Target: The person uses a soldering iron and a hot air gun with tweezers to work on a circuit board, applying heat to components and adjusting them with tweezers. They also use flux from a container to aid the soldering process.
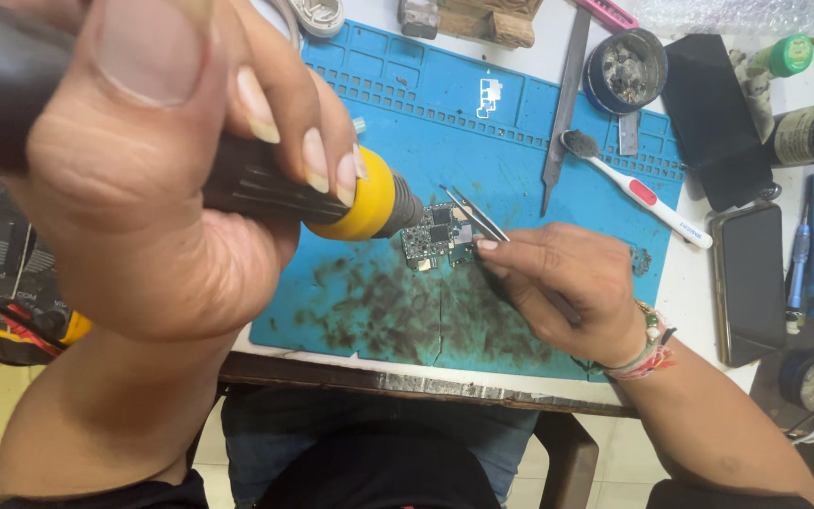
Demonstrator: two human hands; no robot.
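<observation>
Left hand (143, 179) clamped on hot-air handle (266, 184); right hand (567, 287) pinching tweezers (475, 215) over circuit board (435, 236) between them.

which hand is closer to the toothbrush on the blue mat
Right. The right hand, holding tweezers, sits just below and left of the toothbrush. The left hand, gripping the hot-air tool, is far off to the left.

Left hand (143, 179): black ribbed tool handle with yellow collar (355, 200). Below its tip: blue silicone mat (407, 94), dark-smudged. Beside right hand (567, 287): green-black circuit board (437, 236); beyond it: white brush with red grip (638, 193).
</observation>
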